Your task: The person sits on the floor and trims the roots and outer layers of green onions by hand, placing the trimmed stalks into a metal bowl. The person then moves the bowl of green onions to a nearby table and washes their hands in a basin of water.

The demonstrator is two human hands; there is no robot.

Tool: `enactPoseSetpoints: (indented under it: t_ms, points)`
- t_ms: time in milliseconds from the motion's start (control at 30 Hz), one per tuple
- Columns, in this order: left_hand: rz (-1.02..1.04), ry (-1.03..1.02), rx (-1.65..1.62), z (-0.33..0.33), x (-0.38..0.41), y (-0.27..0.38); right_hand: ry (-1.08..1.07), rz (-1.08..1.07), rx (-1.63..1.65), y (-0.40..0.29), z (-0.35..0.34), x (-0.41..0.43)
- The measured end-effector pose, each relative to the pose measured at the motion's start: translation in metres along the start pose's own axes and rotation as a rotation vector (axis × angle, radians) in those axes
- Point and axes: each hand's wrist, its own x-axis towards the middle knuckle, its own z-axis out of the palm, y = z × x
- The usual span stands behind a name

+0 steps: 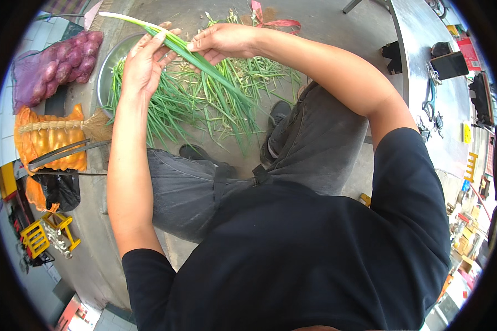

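My left hand (pixel 147 62) grips a green onion (pixel 219 78) near its pale stem, which points to the upper left. Farther along the same stalk, my right hand (pixel 215 43) holds it between thumb and fingers. Its long green leaves hang toward the lower right. Behind my left forearm stands a round metal basin (pixel 103 78) with green onions (pixel 161 120) in it, their leaves spilling over the near side. Loose leaves and trimmings (pixel 265 74) are heaped on the floor beyond and below my hands.
At the left are a net bag of red onions (pixel 62 64), an orange net bag (pixel 54 128) and a straw brush (pixel 95 124). A red ribbon (pixel 277 22) lies on the floor beyond. A metal table (pixel 422 62) at the right bears a phone-like dark object (pixel 449 65) and keys.
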Motion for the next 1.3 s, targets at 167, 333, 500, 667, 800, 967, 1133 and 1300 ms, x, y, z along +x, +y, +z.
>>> enactPoseSetpoints:
  t_ms: [167, 333, 500, 667, 800, 967, 1133, 1300]
  points:
    - [0.093, 0.118, -0.039, -0.027, 0.006, 0.009, -0.083, 0.04, 0.017, 0.006, 0.003, -0.002]
    - [0.002, 0.092, 0.084, -0.026, 0.004, 0.0, -0.071, -0.157, -0.081, 0.003, 0.023, -0.007]
    - [0.058, 0.117, 1.237, 0.007, -0.018, 0.008, 0.105, -0.03, -0.184, 0.015, 0.036, 0.001]
    - [0.131, 0.226, 1.454, 0.018, -0.044, 0.022, 0.2, 0.107, -0.151, 0.042, 0.042, 0.035]
    - [0.265, 0.297, 1.487, 0.021, -0.05, 0.033, 0.089, -0.267, -0.093, 0.04, 0.067, 0.098]
    - [0.522, 0.495, 1.483, 0.0, -0.052, 0.048, -0.048, -0.54, -0.202, 0.002, 0.114, 0.193]
    - [0.423, 0.606, 1.351, -0.026, -0.058, 0.074, 0.024, -0.408, -0.514, 0.014, 0.1, 0.301]
    - [0.497, 0.716, 1.332, -0.024, -0.083, 0.099, 0.271, -0.181, -1.039, 0.117, -0.034, 0.337]
